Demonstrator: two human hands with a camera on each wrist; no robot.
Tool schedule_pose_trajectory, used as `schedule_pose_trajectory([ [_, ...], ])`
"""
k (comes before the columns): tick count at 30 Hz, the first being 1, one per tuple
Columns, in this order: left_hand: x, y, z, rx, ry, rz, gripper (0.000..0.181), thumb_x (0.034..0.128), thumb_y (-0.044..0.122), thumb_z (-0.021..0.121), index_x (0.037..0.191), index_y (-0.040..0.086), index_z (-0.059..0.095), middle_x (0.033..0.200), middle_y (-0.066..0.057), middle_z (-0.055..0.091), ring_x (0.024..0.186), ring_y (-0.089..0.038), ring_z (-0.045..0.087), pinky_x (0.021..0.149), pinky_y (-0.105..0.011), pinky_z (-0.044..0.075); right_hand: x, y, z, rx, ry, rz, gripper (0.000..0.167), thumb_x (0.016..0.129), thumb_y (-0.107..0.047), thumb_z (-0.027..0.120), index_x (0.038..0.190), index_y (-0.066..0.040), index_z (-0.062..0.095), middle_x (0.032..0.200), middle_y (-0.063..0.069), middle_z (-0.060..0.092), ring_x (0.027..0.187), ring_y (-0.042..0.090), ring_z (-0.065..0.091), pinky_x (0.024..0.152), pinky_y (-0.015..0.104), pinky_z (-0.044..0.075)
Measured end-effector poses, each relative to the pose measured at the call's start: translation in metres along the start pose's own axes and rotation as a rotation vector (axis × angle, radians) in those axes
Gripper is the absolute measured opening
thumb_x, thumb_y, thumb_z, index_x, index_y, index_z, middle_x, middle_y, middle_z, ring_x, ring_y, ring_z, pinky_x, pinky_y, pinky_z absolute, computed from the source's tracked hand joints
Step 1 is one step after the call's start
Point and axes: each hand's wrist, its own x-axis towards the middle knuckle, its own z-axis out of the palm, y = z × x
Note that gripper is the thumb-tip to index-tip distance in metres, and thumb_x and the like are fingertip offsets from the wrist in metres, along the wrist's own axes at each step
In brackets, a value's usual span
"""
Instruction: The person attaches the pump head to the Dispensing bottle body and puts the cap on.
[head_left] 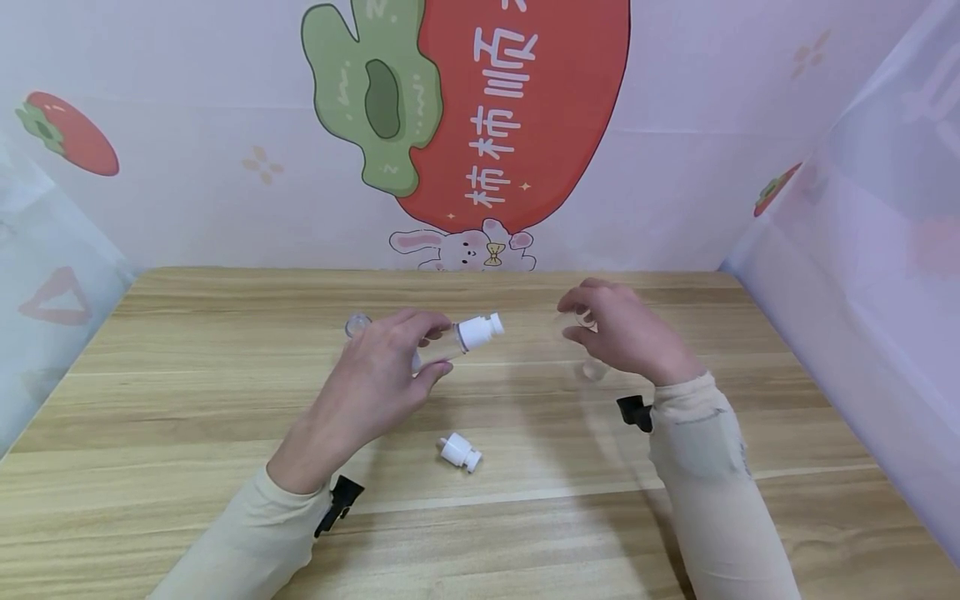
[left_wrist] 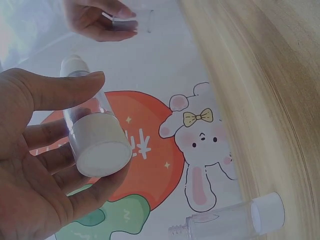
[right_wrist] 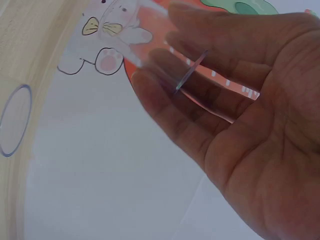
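Note:
My left hand [head_left: 375, 362] grips a small clear bottle [head_left: 438, 347] fitted with a white pump top [head_left: 476, 331]. The bottle tilts with its top to the right, and its white base [left_wrist: 104, 150] faces the left wrist camera. In my right hand [head_left: 630, 332] a clear, hollow cap [left_wrist: 144, 22] is held between the thumb and fingers; its outline is faint. A second clear cap [right_wrist: 16, 121] stands on the table just below that hand. Behind the left hand is another clear bottle [left_wrist: 222, 221] with a bare threaded neck and a white base, mostly hidden in the head view.
A loose white pump top [head_left: 459, 451] lies on its side on the wooden table [head_left: 525, 533], between the forearms and nearer the front. A printed cloth [head_left: 675, 192] stands along the table's back edge, and pale cloth hangs at both sides.

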Motion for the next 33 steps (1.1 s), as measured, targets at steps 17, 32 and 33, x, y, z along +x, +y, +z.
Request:
schedule_pose_trajectory([
  [17,0.000,-0.002,0.001,0.003,-0.006,-0.012,0.038,0.0792,0.003,0.086,0.114,0.003,0.070,0.110,-0.010,0.072,0.093,-0.024,0.069,0.078,-0.043,0.055,-0.007,-0.010,-0.006,0.315,0.098,-0.190,0.029,0.086,0.001,0.079,0.114,-0.003,0.070,0.109,0.003,0.068,0.094,0.015,0.067,0.089,0.034,0.056],
  [32,0.000,-0.003,0.001,0.005,-0.006,-0.017,0.039,0.0786,0.003,0.086,0.114,0.003,0.070,0.110,-0.010,0.072,0.094,-0.025,0.069,0.079,-0.044,0.055,-0.006,-0.013,-0.008,0.567,0.097,-0.232,0.025,0.092,0.005,0.070,0.116,0.004,0.065,0.112,0.009,0.067,0.101,0.018,0.065,0.093,0.031,0.054],
  [33,0.000,-0.003,0.001,0.005,-0.005,-0.017,0.038,0.0786,0.003,0.086,0.114,0.003,0.070,0.110,-0.010,0.072,0.094,-0.025,0.069,0.078,-0.044,0.055,-0.006,-0.013,-0.008,0.577,0.095,-0.232,0.025,0.092,0.005,0.070,0.116,0.004,0.065,0.112,0.009,0.067,0.101,0.018,0.066,0.093,0.031,0.054],
])
